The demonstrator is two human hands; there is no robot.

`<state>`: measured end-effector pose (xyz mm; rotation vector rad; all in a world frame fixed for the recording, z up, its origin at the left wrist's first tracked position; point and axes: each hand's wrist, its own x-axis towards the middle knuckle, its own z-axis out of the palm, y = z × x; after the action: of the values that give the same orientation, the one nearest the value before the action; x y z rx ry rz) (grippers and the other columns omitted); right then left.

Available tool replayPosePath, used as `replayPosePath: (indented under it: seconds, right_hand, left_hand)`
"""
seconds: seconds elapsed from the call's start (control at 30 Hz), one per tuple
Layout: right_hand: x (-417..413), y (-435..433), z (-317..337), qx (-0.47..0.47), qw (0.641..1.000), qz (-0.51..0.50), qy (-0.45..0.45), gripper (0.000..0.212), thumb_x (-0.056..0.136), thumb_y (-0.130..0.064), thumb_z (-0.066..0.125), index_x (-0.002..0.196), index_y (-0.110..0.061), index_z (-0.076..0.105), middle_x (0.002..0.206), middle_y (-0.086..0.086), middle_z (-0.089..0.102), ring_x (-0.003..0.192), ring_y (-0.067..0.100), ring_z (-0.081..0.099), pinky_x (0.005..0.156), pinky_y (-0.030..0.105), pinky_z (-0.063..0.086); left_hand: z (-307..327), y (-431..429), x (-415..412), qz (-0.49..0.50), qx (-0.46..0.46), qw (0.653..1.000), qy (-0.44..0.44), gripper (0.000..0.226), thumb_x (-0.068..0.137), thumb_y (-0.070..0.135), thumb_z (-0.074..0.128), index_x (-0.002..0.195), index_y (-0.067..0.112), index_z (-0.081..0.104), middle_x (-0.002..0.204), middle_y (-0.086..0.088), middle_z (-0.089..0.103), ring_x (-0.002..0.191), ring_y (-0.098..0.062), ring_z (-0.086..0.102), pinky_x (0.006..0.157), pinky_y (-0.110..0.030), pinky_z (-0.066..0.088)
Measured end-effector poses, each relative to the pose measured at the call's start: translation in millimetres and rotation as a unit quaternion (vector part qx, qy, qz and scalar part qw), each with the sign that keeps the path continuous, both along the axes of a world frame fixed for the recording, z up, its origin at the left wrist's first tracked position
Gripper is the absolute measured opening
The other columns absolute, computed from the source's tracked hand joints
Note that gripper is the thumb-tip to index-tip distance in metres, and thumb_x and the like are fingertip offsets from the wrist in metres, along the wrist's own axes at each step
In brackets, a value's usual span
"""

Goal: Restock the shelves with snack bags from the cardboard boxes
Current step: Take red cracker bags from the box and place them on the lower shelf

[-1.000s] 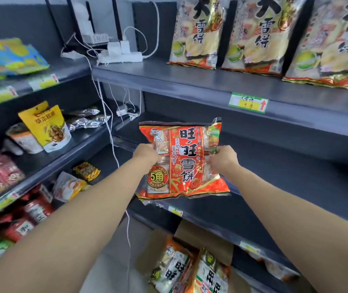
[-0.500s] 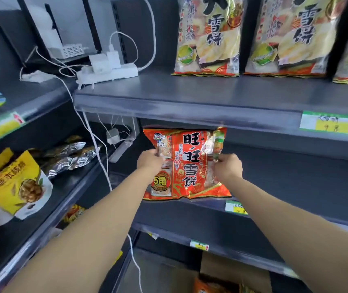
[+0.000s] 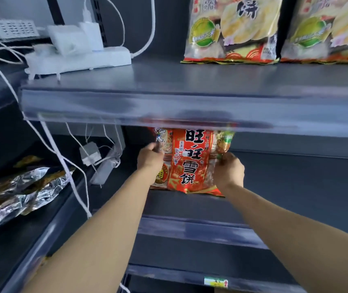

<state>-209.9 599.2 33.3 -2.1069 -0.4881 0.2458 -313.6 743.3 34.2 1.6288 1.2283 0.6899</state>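
Head view: left hand and right hand each pinch a side edge of the red rice-cracker bag, upright on the middle shelf so its label faces out.

On the upper shelf: power strip at left, large bag standing at right, second large bag just beside it, further right. Below, on or just over the middle shelf: snack bag upright, top hidden behind the upper shelf's front lip, gripped between left hand and right hand. Far left, on a neighbouring shelf: loose packets.
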Motion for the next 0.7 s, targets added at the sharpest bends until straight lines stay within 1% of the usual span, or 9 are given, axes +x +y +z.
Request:
replayPosePath:
  seconds: [0.1, 0.2, 0.3, 0.4, 0.47, 0.53, 0.57, 0.63, 0.7]
  right_hand:
    - [4, 14, -10, 0.011, 1.0, -0.018, -0.011, 0.013, 0.091, -0.006, 0.042, 0.087, -0.013, 0.052, 0.072, 0.002, 0.052, 0.066, 0.023, 0.049, 0.064, 0.029, 0.036]
    - [7, 32, -19, 0.034, 0.999, -0.029, -0.022, 0.01, 0.094, -0.011, 0.046, 0.086, -0.013, 0.05, 0.078, 0.005, 0.054, 0.071, 0.025, 0.048, 0.065, 0.027, 0.035]
    - [10, 55, -21, 0.062, 0.998, -0.023, -0.019, 0.01, 0.097, -0.016, 0.047, 0.087, -0.018, 0.049, 0.08, 0.002, 0.053, 0.074, 0.022, 0.048, 0.065, 0.026, 0.033]
    - [13, 71, -22, 0.066, 0.997, -0.01, -0.027, 0.012, 0.098, -0.018, 0.047, 0.086, -0.018, 0.051, 0.078, 0.001, 0.053, 0.074, 0.021, 0.048, 0.064, 0.025, 0.033]
    - [15, 78, -24, 0.063, 0.998, -0.017, -0.027, 0.016, 0.098, -0.018, 0.046, 0.085, -0.014, 0.054, 0.077, 0.003, 0.053, 0.073, 0.023, 0.048, 0.063, 0.025, 0.031]
    - [17, 86, -28, 0.073, 0.997, -0.024, -0.02, 0.019, 0.098, -0.019, 0.046, 0.093, -0.011, 0.062, 0.086, 0.006, 0.058, 0.076, 0.024, 0.052, 0.064, 0.026, 0.036]
    - [18, 90, -30, 0.085, 0.996, -0.028, -0.016, 0.021, 0.098, -0.021, 0.046, 0.1, -0.012, 0.065, 0.095, 0.008, 0.062, 0.081, 0.026, 0.056, 0.067, 0.028, 0.042]
    - [20, 95, -35, 0.102, 0.994, -0.032, -0.014, 0.024, 0.099, -0.026, 0.045, 0.106, -0.015, 0.065, 0.11, 0.009, 0.063, 0.091, 0.027, 0.061, 0.077, 0.032, 0.049]
    - [20, 96, -36, 0.096, 0.995, -0.029, -0.018, 0.025, 0.099, -0.027, 0.042, 0.102, -0.014, 0.064, 0.113, 0.01, 0.061, 0.09, 0.025, 0.058, 0.075, 0.027, 0.042]
  left_hand:
    - [-9, 15, 7, -0.012, -0.001, 1.0, -0.011, 0.031, 0.095, 0.015, 0.053, 0.124, 0.023, 0.06, 0.113, -0.006, 0.067, 0.055, -0.008, 0.048, 0.043, -0.019, 0.035]
    - [-13, 31, 13, -0.02, 0.014, 0.999, -0.025, 0.031, 0.095, 0.014, 0.054, 0.124, 0.022, 0.06, 0.113, -0.008, 0.067, 0.059, -0.01, 0.052, 0.049, -0.022, 0.04]
    - [-10, 50, 18, -0.008, 0.041, 0.998, -0.039, 0.027, 0.095, 0.011, 0.052, 0.119, 0.016, 0.062, 0.112, -0.008, 0.067, 0.067, -0.011, 0.054, 0.055, -0.021, 0.043]
    - [-14, 61, 18, -0.008, 0.045, 0.998, -0.042, 0.029, 0.095, 0.01, 0.051, 0.123, 0.016, 0.059, 0.108, -0.003, 0.064, 0.063, -0.003, 0.049, 0.046, -0.013, 0.039]
    - [-18, 63, 18, -0.014, 0.04, 0.998, -0.051, 0.033, 0.096, 0.01, 0.051, 0.127, 0.02, 0.057, 0.104, 0.002, 0.062, 0.064, -0.001, 0.05, 0.046, -0.011, 0.039]
    - [-18, 65, 18, -0.013, 0.044, 0.997, -0.06, 0.034, 0.096, 0.01, 0.052, 0.128, 0.019, 0.057, 0.107, 0.001, 0.064, 0.07, -0.006, 0.055, 0.052, -0.012, 0.04]
    - [-18, 67, 19, -0.013, 0.046, 0.997, -0.066, 0.033, 0.096, 0.009, 0.052, 0.128, 0.018, 0.057, 0.106, 0.0, 0.064, 0.07, -0.006, 0.055, 0.054, -0.013, 0.04]
    - [-18, 69, 19, -0.021, 0.046, 0.996, -0.075, 0.035, 0.096, 0.007, 0.052, 0.129, 0.018, 0.056, 0.095, 0.004, 0.061, 0.069, -0.003, 0.053, 0.055, -0.012, 0.039]
    - [-19, 70, 18, -0.045, 0.043, 0.995, -0.076, 0.039, 0.095, 0.004, 0.051, 0.132, 0.018, 0.052, 0.083, 0.008, 0.057, 0.074, -0.005, 0.053, 0.059, -0.015, 0.039]
